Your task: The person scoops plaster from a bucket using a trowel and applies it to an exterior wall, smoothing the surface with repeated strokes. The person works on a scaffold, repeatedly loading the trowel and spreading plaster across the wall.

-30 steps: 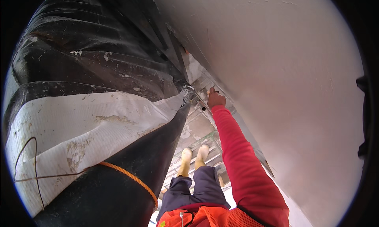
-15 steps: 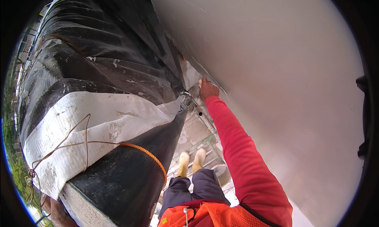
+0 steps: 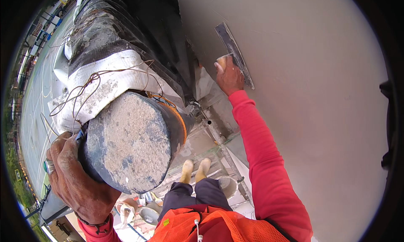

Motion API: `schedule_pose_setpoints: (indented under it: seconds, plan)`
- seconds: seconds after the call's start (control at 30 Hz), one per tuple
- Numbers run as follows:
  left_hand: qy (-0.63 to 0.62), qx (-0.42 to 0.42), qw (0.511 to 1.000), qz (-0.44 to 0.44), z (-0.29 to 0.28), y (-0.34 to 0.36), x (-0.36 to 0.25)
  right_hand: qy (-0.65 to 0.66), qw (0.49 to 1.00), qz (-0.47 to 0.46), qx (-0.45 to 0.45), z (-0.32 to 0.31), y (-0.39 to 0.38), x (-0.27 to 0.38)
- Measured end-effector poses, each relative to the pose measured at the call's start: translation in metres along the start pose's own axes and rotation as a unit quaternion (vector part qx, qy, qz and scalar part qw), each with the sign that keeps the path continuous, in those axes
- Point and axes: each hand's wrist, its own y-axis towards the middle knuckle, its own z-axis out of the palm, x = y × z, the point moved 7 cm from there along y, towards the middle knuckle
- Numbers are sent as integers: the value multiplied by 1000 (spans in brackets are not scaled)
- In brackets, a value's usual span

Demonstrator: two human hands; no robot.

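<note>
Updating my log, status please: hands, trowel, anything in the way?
Right hand gripping trowel at wall. Left hand beside round post. Possible snag: loose wire on white sheet.

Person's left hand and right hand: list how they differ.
The ungloved left hand wears a ring and a dark cord bracelet; the ungloved right hand shows neither. The right hand grips a long, flat metal trowel; the left hand curls beside a round, rough-topped grey post. The left hand appears larger in view than the right hand. Both emerge from red sleeves.

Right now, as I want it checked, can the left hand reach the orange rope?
Probably not directly: the thick dark cylinder lies between the left hand and the orange rope.
</note>
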Motion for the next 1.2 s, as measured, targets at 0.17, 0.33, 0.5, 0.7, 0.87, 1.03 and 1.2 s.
schedule_pose_setpoints:
  seconds: [0.17,0.33,0.5,0.7,0.87,1.03,1.2]
  plan:
    - [35,-12,999,-18,4,-6,2,77,984,-65,-148,-131,-81,10]
    - [0,-7,1000,5,7,-9,5,92,993,-25,-77,-136,-186,-40]
    - [-18,23,999,-32,12,-41,35,-63,978,89,181,56,-242,-156]
    - [83,30,996,-31,-3,-125,104,-154,945,107,268,193,-266,-276]
    - [127,31,991,-28,-15,-175,150,-195,936,134,260,207,-243,-300]
    - [145,16,989,-14,-12,-176,152,-161,954,116,226,181,-210,-261]
    - [112,-9,994,-15,1,-111,99,-105,978,97,153,138,-158,-196]
